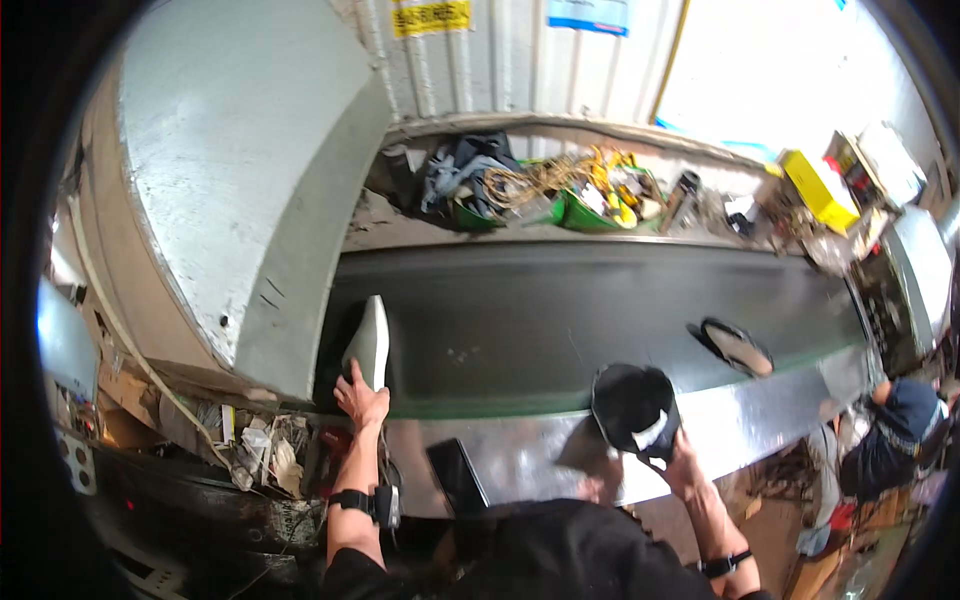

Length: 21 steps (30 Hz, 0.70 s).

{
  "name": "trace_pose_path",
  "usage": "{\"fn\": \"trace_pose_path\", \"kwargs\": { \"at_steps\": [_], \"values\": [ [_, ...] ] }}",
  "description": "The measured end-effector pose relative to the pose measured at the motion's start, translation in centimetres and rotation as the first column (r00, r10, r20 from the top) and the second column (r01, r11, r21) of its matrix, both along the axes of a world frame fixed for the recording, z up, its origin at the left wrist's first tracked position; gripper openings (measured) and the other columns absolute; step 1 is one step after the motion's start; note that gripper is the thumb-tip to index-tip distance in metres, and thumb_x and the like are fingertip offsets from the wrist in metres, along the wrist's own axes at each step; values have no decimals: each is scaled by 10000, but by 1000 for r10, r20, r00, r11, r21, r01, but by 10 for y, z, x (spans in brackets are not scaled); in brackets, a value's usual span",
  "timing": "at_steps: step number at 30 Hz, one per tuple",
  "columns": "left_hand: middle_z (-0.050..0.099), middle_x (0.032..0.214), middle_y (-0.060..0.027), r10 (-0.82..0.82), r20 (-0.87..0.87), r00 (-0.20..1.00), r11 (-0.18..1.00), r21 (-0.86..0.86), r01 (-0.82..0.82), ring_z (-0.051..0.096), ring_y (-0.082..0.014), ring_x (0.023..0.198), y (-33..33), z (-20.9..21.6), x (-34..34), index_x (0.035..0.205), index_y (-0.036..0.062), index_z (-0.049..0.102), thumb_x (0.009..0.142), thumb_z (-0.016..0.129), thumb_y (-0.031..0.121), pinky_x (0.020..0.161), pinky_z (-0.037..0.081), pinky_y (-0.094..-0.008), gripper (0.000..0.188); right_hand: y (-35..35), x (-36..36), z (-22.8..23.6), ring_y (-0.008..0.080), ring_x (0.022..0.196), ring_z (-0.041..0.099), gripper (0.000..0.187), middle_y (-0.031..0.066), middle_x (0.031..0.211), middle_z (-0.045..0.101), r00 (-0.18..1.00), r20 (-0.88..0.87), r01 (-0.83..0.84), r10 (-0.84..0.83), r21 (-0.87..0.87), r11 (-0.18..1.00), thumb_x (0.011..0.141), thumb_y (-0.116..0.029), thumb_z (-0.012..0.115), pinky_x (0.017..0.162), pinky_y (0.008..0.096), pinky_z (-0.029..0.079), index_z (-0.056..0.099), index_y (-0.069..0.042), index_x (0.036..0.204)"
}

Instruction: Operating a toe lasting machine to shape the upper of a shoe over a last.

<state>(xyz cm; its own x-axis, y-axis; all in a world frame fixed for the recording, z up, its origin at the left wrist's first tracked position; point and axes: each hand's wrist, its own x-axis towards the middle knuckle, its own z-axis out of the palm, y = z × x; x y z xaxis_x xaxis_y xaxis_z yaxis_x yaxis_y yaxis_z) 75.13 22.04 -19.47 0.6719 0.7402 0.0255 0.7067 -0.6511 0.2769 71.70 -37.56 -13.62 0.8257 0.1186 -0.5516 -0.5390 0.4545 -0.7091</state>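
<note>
At the left end of the black conveyor belt (500,320), my left hand (362,400) has its fingers closed on the near end of a pale shoe (371,340). The shoe points away from me, its white sole edge facing right. My right hand (683,467) grips the near right rim of a black, open-mouthed, bucket-like piece (612,400) with something white inside. It hangs over the belt's near edge, and its exact kind cannot be made out. Farther right, a dark-edged shoe with a light sole (740,346) lies on the belt.
A black phone (458,476) rests on the shiny metal ledge (530,455) before me. Green bins (600,218) of cords and cloth line the far side. A large grey housing (290,270) stands left. Another person (895,430) is at lower right.
</note>
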Motion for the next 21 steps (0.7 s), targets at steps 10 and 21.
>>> {"fn": "trace_pose_path", "kwargs": {
  "at_steps": [10,21],
  "values": [
    [505,1367,-155,-969,191,159,217,342,914,468,-342,1262,-245,90,-80,1143,188,692,606,787,180,1100,360,-530,546,-19,-5,18,245,1037,623,349,62,974,655,955,-184,270,-231,225,936,1017,-392,570,1093,597,423,625,-65,1125],
    [605,1244,-60,-937,333,-106,-64,133,989,530,-229,1186,-370,28,-136,1049,223,741,843,717,272,1060,357,-423,214,-46,-21,9,151,841,554,297,-34,767,577,999,-40,4,20,532,847,1004,-426,600,812,388,484,638,-231,1224]
  ]
}}
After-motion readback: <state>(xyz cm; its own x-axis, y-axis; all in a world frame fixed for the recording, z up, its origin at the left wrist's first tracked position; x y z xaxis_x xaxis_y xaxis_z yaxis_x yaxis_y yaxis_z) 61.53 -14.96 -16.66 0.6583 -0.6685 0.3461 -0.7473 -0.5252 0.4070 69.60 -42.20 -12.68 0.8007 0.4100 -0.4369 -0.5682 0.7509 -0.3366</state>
